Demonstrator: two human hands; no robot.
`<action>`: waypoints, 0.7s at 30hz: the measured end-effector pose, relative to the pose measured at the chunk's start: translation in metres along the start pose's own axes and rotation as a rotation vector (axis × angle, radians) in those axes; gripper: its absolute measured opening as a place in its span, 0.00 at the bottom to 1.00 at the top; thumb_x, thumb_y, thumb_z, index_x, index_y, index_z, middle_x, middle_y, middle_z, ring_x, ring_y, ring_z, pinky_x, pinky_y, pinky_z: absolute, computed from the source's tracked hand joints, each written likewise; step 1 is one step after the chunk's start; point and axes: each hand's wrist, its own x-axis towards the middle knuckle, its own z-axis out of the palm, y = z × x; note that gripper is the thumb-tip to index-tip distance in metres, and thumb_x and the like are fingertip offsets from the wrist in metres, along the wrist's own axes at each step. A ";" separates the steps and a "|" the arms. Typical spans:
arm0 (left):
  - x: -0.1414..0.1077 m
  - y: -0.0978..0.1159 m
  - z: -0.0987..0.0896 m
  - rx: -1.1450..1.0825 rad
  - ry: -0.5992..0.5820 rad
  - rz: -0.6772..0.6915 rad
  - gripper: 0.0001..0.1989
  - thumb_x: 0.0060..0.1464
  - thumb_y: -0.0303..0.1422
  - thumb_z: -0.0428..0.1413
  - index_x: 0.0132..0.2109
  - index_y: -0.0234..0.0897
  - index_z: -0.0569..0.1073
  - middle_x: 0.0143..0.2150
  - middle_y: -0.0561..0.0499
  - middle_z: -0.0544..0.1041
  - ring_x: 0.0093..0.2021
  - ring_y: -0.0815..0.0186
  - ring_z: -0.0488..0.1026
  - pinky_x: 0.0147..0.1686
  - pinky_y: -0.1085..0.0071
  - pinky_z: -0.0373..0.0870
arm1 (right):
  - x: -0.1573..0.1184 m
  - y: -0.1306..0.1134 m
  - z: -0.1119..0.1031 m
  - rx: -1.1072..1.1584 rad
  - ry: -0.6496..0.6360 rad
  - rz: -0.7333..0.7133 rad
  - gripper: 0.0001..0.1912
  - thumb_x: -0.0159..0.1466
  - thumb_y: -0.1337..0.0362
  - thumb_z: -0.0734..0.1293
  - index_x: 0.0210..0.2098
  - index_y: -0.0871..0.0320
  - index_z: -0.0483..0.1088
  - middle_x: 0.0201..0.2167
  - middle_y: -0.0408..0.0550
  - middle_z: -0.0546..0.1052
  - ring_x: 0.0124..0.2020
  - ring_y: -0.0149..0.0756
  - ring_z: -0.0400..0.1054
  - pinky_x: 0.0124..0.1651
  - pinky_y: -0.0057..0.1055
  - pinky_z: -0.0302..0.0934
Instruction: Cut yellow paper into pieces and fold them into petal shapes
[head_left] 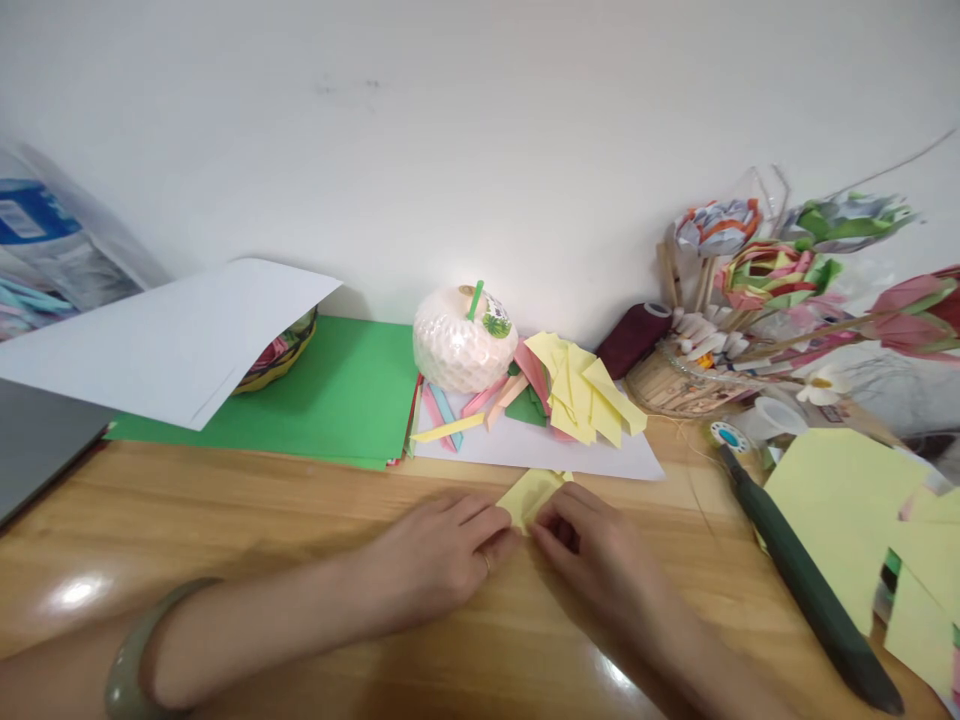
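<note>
A small piece of folded yellow paper (pixel 529 494) is between my hands, low on the wooden table. My left hand (pixel 459 545) comes in from the left, its fingers closed on the paper's left and lower edge. From the right, my right hand (pixel 581 535) pinches the paper's right side between thumb and bent forefinger. The fingertips of both hands nearly meet at the lower corner, and part of the paper is hidden beneath them. Just beyond lies a white sheet (pixel 600 458) bearing a heap of folded yellow papers (pixel 577 385) and several coloured strips (pixel 450 415).
A white coconut-like container (pixel 461 345) stands near the wall. Green sheets (pixel 345 400) lie to the left, partly under white paper (pixel 187 340). Paper flowers (pixel 780 270) rise from a wooden holder (pixel 667 380) at right. A dark green long-handled tool (pixel 810 590) rests beside yellow sheets (pixel 832 500).
</note>
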 end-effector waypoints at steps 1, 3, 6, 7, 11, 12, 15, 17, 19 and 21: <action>0.000 0.000 0.001 0.002 0.008 -0.004 0.10 0.65 0.31 0.42 0.44 0.37 0.67 0.40 0.53 0.72 0.40 0.66 0.69 0.41 0.68 0.63 | 0.000 0.000 0.000 -0.009 -0.001 0.005 0.09 0.59 0.72 0.61 0.23 0.57 0.61 0.23 0.41 0.66 0.23 0.29 0.61 0.24 0.24 0.53; 0.000 0.000 0.003 0.013 0.026 -0.004 0.09 0.64 0.31 0.43 0.44 0.37 0.68 0.39 0.53 0.72 0.40 0.66 0.69 0.41 0.68 0.64 | -0.001 0.001 0.001 -0.017 -0.004 0.001 0.07 0.59 0.71 0.61 0.25 0.57 0.62 0.25 0.42 0.66 0.24 0.29 0.62 0.24 0.24 0.54; 0.000 0.000 0.003 0.056 0.039 0.026 0.09 0.64 0.30 0.44 0.44 0.37 0.68 0.40 0.53 0.72 0.40 0.66 0.69 0.41 0.68 0.64 | -0.003 0.002 -0.001 -0.006 -0.032 -0.056 0.06 0.62 0.71 0.59 0.30 0.57 0.64 0.29 0.44 0.68 0.28 0.29 0.64 0.28 0.25 0.58; 0.000 -0.001 0.003 0.083 0.042 0.047 0.09 0.64 0.30 0.44 0.45 0.37 0.68 0.40 0.52 0.72 0.40 0.66 0.68 0.41 0.68 0.64 | -0.004 0.002 -0.004 -0.004 -0.057 -0.101 0.08 0.64 0.71 0.57 0.32 0.57 0.66 0.31 0.45 0.68 0.29 0.30 0.65 0.31 0.26 0.59; 0.002 -0.002 -0.004 0.197 0.032 0.171 0.10 0.64 0.27 0.43 0.46 0.33 0.69 0.41 0.51 0.73 0.40 0.65 0.68 0.42 0.66 0.64 | -0.006 0.004 -0.025 -0.089 -0.228 -0.325 0.12 0.65 0.70 0.55 0.43 0.56 0.68 0.35 0.48 0.70 0.34 0.32 0.66 0.35 0.28 0.61; 0.002 -0.003 -0.006 0.212 0.030 0.194 0.10 0.64 0.26 0.44 0.46 0.33 0.69 0.42 0.51 0.73 0.40 0.64 0.68 0.43 0.65 0.64 | -0.006 0.005 -0.030 -0.123 -0.250 -0.378 0.13 0.65 0.71 0.55 0.44 0.57 0.68 0.35 0.48 0.71 0.34 0.33 0.65 0.35 0.29 0.61; 0.001 -0.006 -0.009 0.241 0.040 0.223 0.10 0.63 0.26 0.45 0.44 0.33 0.71 0.42 0.51 0.73 0.41 0.63 0.68 0.45 0.64 0.63 | -0.007 0.004 -0.038 -0.183 -0.258 -0.471 0.14 0.62 0.72 0.56 0.43 0.59 0.69 0.33 0.50 0.72 0.35 0.38 0.64 0.36 0.34 0.60; 0.000 -0.007 -0.009 0.271 0.058 0.218 0.09 0.62 0.26 0.47 0.46 0.33 0.70 0.44 0.49 0.72 0.44 0.62 0.67 0.46 0.63 0.63 | -0.009 -0.001 -0.037 -0.176 -0.304 -0.467 0.14 0.60 0.72 0.57 0.43 0.60 0.69 0.33 0.50 0.71 0.35 0.39 0.63 0.37 0.36 0.60; -0.001 -0.007 -0.007 0.298 0.090 0.190 0.10 0.61 0.27 0.48 0.47 0.31 0.70 0.47 0.45 0.71 0.46 0.60 0.67 0.47 0.62 0.62 | -0.010 -0.009 -0.034 -0.141 -0.377 -0.429 0.13 0.59 0.71 0.58 0.42 0.59 0.68 0.34 0.49 0.70 0.35 0.39 0.62 0.38 0.37 0.60; -0.002 -0.007 -0.005 0.294 0.127 0.163 0.10 0.61 0.26 0.48 0.46 0.30 0.70 0.48 0.43 0.71 0.47 0.60 0.66 0.48 0.63 0.62 | -0.012 -0.019 -0.031 -0.088 -0.427 -0.375 0.11 0.60 0.69 0.59 0.41 0.58 0.68 0.35 0.48 0.70 0.37 0.38 0.62 0.40 0.36 0.59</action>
